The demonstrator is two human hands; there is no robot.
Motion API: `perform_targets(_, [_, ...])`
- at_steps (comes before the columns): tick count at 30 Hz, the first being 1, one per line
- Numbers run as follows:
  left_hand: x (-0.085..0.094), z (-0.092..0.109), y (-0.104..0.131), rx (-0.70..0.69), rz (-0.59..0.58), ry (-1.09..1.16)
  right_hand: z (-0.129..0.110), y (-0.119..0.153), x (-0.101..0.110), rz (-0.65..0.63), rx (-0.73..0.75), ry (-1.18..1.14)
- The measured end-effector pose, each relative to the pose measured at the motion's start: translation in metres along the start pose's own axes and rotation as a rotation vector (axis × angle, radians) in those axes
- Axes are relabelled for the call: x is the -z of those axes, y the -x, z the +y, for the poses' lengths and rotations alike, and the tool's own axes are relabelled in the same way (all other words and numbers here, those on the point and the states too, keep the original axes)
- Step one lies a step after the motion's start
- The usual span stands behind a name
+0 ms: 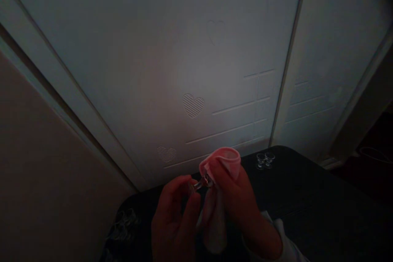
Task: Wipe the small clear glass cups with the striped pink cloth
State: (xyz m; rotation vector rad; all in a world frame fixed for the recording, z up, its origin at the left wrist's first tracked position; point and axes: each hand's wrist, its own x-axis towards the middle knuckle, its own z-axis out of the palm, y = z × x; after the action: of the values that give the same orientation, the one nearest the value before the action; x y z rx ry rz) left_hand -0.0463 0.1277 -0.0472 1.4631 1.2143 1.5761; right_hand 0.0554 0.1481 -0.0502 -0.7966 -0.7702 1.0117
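Between my two hands is a small clear stemmed glass [199, 184], tilted on its side above the dark table. My left hand [176, 213] pinches its foot end between thumb and fingers. A pink cloth [222, 159] is bunched in my right hand [235, 192], pressed around the bowl end of the glass. The cloth's lower part hangs down below the hands. Much of the bowl is hidden by the cloth and fingers.
Two small stemmed glasses [265, 160] stand together at the table's back right. Several more glasses [123, 225] are grouped at the left edge, dim. The dark table [294, 196] meets a pale panel with carved hearts [193, 105] behind.
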Motion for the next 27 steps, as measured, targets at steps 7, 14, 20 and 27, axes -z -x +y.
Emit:
perform_targets(7, [-0.0001, 0.001, 0.001, -0.004, -0.004, -0.045, 0.0034, 0.0, 0.0022, -0.004, -0.045, -0.017])
perform_targets(14, [-0.0021, -0.0014, -0.0007, 0.003, -0.03, -0.048, 0.0051, -0.0007, 0.003, 0.017, -0.025, -0.038])
perform_targets(20, [-0.0023, -0.0015, -0.0008, 0.004, -0.042, -0.04, 0.0059, 0.0003, 0.0026, 0.067, -0.002, -0.031])
perform_targets(27, [-0.0034, -0.004, -0.0004, -0.004, -0.054, -0.033, 0.0041, -0.0005, 0.0028, 0.095, 0.009, -0.054])
